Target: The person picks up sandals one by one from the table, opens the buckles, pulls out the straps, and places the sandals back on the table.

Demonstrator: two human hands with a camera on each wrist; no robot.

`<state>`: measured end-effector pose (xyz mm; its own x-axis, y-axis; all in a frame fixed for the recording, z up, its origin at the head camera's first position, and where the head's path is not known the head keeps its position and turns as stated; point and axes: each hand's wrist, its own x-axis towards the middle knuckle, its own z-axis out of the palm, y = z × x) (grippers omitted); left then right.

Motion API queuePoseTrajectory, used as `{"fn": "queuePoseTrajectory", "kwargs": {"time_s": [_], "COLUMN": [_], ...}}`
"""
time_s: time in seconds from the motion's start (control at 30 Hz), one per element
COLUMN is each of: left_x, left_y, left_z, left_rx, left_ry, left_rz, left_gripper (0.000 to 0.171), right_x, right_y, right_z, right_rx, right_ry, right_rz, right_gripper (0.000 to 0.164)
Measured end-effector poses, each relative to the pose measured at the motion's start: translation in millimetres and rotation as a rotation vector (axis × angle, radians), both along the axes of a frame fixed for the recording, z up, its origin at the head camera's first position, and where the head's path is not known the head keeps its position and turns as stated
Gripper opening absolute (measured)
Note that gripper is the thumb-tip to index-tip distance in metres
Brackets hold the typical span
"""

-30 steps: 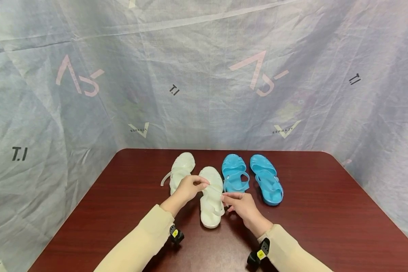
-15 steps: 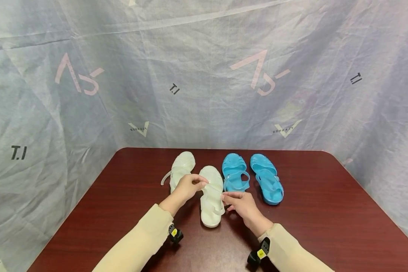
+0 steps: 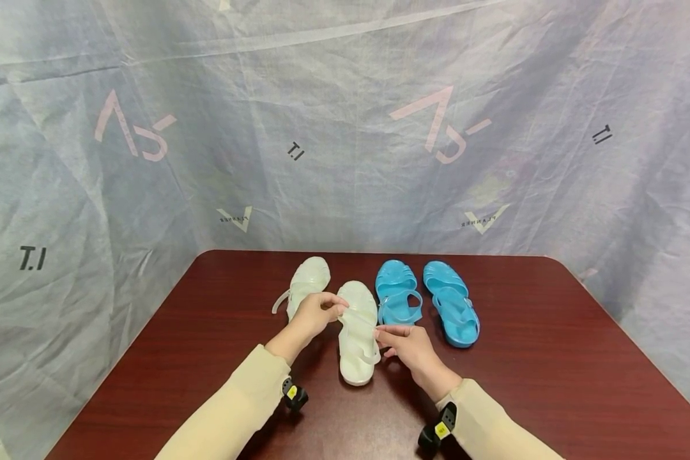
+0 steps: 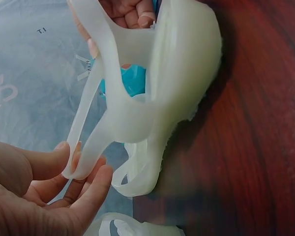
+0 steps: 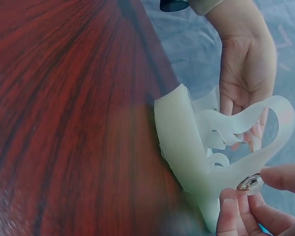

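A whitish jelly sandal (image 3: 356, 370) stands on the table between my hands, toe pointing away. My left hand (image 3: 315, 314) is at its left side; in the left wrist view its thumb and fingers pinch the folded end of a thin strap (image 4: 91, 147). On the other side, my right hand (image 3: 411, 350) holds the strap at a small metal buckle (image 5: 249, 182), seen between thumb and fingers in the right wrist view. The strap arches above the insole. Behind my left hand lies a second whitish sandal (image 3: 310, 275), its heel hidden and its loose strap (image 3: 280, 301) sticking out left.
Two blue jelly sandals, one nearer (image 3: 395, 281) and one farther right (image 3: 451, 306), lie beyond my right hand. Everything rests on a dark red wooden table (image 3: 552, 370). Grey printed cloth (image 3: 345, 191) hangs behind and at the sides.
My left hand has shifted slightly left and away from the sandal's middle, drawing the strap with it. The right hand and the sandals stay where they were.
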<state>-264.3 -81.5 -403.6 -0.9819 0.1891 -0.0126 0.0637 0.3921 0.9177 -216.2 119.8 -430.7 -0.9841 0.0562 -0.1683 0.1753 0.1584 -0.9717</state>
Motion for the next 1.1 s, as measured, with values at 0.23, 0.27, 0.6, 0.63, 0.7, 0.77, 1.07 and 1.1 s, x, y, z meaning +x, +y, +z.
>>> {"fn": "queuePoseTrajectory", "kwargs": {"time_s": [0.23, 0.27, 0.6, 0.63, 0.7, 0.77, 1.07, 1.1], "left_x": [-0.1, 0.2, 3.9, 4.1, 4.2, 4.6, 4.9, 5.0], "left_y": [-2.3, -2.5, -4.7, -5.1, -6.0, -6.2, -4.3, -4.5], "left_z": [1.6, 1.7, 2.5, 2.6, 2.6, 3.2, 6.6, 6.7], "left_rx": [0.013, 0.009, 0.001, 0.005, 0.004, 0.005, 0.05, 0.051], "left_ry": [-0.021, -0.022, 0.004, 0.001, 0.001, -0.003, -0.007, -0.007], "left_rz": [0.017, 0.02, 0.04, 0.046, 0.05, 0.054, 0.055, 0.054], "left_gripper": [0.015, 0.015, 0.013, 0.013, 0.013, 0.013, 0.012, 0.012], "right_x": [0.8, 0.9, 0.9, 0.8, 0.6, 0.6, 1.8, 1.6], "right_y": [0.7, 0.7, 0.0, 0.0, 0.2, 0.5, 2.1, 2.0], "right_z": [1.3, 1.1, -2.3, -2.5, -2.7, -2.5, -0.3, -0.4], "right_rx": [-0.013, -0.014, -0.014, -0.016, -0.019, -0.023, -0.028, -0.031], "right_ry": [0.0, -0.001, -0.007, -0.008, -0.007, -0.008, 0.0, 0.0], "right_rz": [0.002, 0.001, 0.003, 0.003, 0.001, 0.0, 0.005, 0.003], "right_gripper": [0.023, 0.023, 0.024, 0.025, 0.025, 0.025, 0.025, 0.025]}}
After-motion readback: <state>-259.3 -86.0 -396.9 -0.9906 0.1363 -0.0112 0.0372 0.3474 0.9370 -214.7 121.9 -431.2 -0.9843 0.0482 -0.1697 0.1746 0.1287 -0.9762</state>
